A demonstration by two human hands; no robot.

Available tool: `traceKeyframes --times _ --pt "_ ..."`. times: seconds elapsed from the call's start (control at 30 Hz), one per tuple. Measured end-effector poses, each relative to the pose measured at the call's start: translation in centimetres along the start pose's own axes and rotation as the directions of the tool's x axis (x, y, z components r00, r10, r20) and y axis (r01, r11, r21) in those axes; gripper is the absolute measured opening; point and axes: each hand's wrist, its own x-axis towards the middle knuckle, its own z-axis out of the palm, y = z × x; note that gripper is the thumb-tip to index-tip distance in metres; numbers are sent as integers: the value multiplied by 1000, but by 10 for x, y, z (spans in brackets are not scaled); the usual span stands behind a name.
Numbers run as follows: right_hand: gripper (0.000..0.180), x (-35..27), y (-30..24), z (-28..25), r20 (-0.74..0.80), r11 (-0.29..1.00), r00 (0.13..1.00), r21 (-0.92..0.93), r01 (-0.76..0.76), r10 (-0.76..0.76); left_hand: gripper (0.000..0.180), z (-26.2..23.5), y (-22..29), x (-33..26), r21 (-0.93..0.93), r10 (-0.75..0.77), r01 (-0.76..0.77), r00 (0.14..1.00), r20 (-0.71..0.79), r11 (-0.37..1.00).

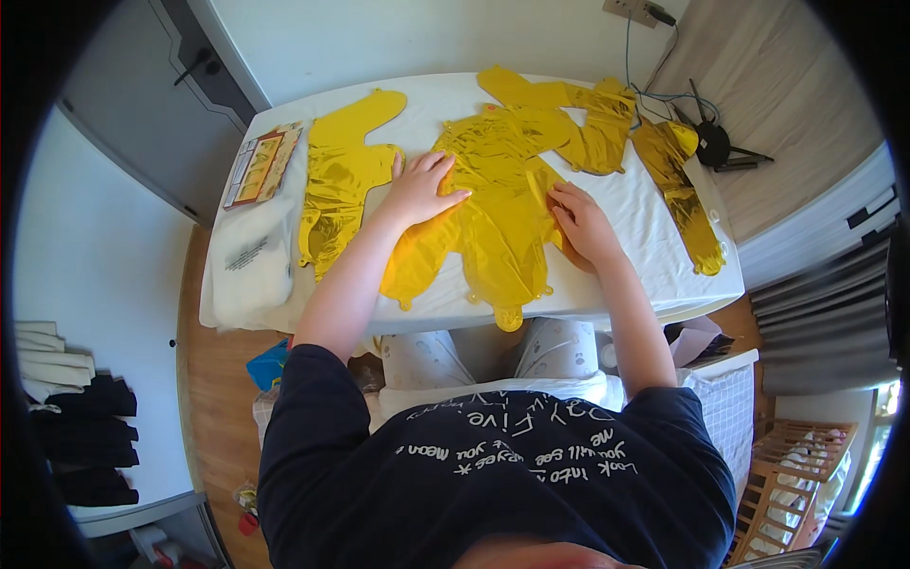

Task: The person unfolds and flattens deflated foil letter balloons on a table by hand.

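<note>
A flat, creased gold foil balloon [498,213] lies in front of me at the middle of the table, with rounded lobes and small tabs toward the near edge. My left hand [424,187] rests on its left side, fingers stretched out and thumb apart. At its right edge is my right hand [585,223], fingers bent together over the foil's border; its thumb is mostly hidden. Another flat gold foil balloon [336,180] lies just left of my left hand. Beyond and right of the middle one, more gold foil [597,128] is spread, and a narrow gold piece [678,190] lies farther right.
The white-covered table [640,261] ends close to my lap. On its left are a printed packet [263,166] and a whitish plastic bag [251,266]. A black router [716,142] with antennas and cables sits at the far right. A wooden crib [791,484] stands lower right.
</note>
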Motion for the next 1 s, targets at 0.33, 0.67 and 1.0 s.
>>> traceKeyframes --times 0.33,0.67,1.0 --pt "33 0 0 1 3 1000 1000 -4 0 0 86 -1 -1 0 -4 -2 2 1000 6 1000" --pt "32 0 -4 5 -4 1000 1000 13 -5 5 86 -3 -5 -3 -11 4 -4 1000 2 1000" --pt "33 1 -3 6 6 1000 1000 23 1 -1 86 0 -7 -2 -20 8 -8 1000 -21 1000"
